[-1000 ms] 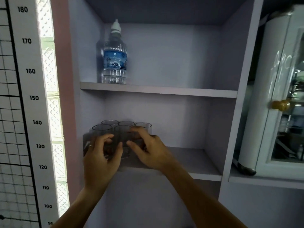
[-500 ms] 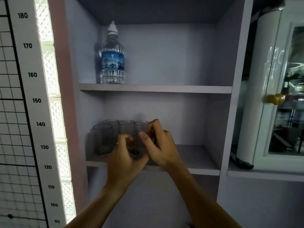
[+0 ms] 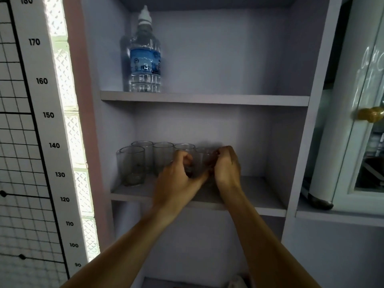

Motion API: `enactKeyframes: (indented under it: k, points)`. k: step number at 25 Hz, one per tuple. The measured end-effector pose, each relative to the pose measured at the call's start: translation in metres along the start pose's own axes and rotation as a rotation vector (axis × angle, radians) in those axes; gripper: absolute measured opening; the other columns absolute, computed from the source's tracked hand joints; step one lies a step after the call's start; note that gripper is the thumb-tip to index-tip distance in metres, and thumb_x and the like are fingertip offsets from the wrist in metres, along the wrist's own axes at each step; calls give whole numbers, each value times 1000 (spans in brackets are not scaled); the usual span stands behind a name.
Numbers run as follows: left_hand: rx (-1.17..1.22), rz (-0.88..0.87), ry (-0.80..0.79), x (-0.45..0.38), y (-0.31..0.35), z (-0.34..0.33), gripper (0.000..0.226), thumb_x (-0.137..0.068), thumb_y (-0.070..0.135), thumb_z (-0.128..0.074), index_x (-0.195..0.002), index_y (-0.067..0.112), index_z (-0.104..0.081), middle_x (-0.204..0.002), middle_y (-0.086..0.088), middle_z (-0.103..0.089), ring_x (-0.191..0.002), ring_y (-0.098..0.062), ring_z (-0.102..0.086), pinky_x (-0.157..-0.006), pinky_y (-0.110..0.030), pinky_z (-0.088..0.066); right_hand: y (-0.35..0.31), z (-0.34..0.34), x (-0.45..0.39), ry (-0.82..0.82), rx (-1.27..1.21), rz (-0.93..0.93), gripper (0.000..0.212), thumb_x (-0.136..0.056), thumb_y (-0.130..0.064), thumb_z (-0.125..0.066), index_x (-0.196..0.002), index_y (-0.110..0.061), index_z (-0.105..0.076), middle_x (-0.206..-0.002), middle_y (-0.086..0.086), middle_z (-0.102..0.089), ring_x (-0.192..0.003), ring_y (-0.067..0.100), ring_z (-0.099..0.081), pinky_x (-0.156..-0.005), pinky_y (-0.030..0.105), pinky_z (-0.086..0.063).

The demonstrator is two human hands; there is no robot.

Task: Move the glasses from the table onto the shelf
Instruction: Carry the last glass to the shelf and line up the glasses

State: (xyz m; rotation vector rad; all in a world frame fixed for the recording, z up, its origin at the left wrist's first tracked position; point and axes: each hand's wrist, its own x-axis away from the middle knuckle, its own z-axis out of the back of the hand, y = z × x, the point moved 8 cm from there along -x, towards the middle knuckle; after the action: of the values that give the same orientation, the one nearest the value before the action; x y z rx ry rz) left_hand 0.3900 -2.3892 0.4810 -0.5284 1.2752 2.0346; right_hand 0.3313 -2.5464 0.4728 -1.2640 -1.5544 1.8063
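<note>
Several clear drinking glasses stand on the lower shelf (image 3: 259, 191) of a pale cabinet. A front-left glass (image 3: 133, 165) stands alone near the shelf's left wall, and behind it a row of glasses (image 3: 163, 156) runs to the right. Both my hands wrap one glass (image 3: 202, 161) at the right end of the group. My left hand (image 3: 178, 179) grips it from the left with curled fingers. From the right, my right hand (image 3: 227, 167) curls round the same glass. Most of that glass is hidden by my fingers.
A water bottle (image 3: 145, 57) stands on the upper shelf (image 3: 228, 99) at its left. The lower shelf has bare surface to the right of my hands. A height chart (image 3: 41, 142) hangs at the left, and a glass-door cabinet with a brass knob (image 3: 371, 114) stands at the right.
Both hands have moved rightward along the lower shelf with a glass between them, from the left cluster to the right end of the row. The front-left glass now stands uncovered.
</note>
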Motion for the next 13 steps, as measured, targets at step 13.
enactKeyframes:
  k: [13]
  points:
    - [-184,-45,30,-7,-7,-11,33,-86,47,-59,-115,34,-64,-98,9,-75,-94,-19,-70,-77,-34,-56,14,4,-9,56,-49,-155,32,-87,-32,-44,-64,-16,-58,-73,6,-65,-71,25,-59,-71,38,-51]
